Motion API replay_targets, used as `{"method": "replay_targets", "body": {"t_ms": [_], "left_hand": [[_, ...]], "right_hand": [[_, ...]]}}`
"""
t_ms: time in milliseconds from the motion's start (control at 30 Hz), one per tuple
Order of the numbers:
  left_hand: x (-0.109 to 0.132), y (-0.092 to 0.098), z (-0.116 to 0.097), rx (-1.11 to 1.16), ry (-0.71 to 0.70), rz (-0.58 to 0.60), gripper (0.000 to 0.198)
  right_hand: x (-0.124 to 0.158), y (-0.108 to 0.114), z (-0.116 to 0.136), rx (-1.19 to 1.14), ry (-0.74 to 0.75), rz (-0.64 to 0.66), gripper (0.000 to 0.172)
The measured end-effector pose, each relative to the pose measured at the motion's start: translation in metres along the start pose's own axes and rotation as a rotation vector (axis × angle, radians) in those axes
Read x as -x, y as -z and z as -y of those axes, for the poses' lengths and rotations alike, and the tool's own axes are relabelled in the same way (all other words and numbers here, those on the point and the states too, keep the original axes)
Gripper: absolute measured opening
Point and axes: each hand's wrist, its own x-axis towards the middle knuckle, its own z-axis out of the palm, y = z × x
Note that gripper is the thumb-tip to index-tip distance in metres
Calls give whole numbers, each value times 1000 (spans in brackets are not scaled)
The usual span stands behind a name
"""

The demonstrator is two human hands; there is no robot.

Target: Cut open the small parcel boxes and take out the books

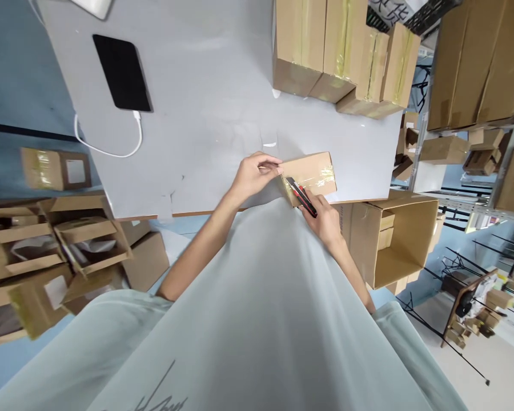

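A small taped cardboard box (pixel 314 171) lies at the near edge of the grey table (pixel 205 114). My left hand (pixel 252 174) is closed in a pinch on the box's near left corner. My right hand (pixel 323 220) is wrapped round a red and black utility knife (pixel 302 197), whose tip rests against the box's taped near end. A pale shirt covers the lower part of the view.
A black phone (pixel 122 71) with a white cable (pixel 107 145) lies at the table's far left. Several taped boxes (pixel 342 51) stand at the far right. An open carton (pixel 389 240) sits below the table on the right, opened boxes (pixel 55 240) on the left, shelving (pixel 480 114) further right.
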Motion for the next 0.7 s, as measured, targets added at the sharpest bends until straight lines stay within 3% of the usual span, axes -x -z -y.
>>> {"method": "replay_targets", "body": {"t_ms": [133, 400, 700], "left_hand": [[-1, -1, 4, 8, -19, -1, 27], [-1, -3, 5, 2, -44, -13, 25], [-1, -11, 2, -15, -57, -75, 24]], "right_hand": [[2, 4, 15, 172, -63, 52, 58], [4, 11, 30, 241, -57, 90, 58], [6, -2, 65, 438, -106, 98, 78]]}}
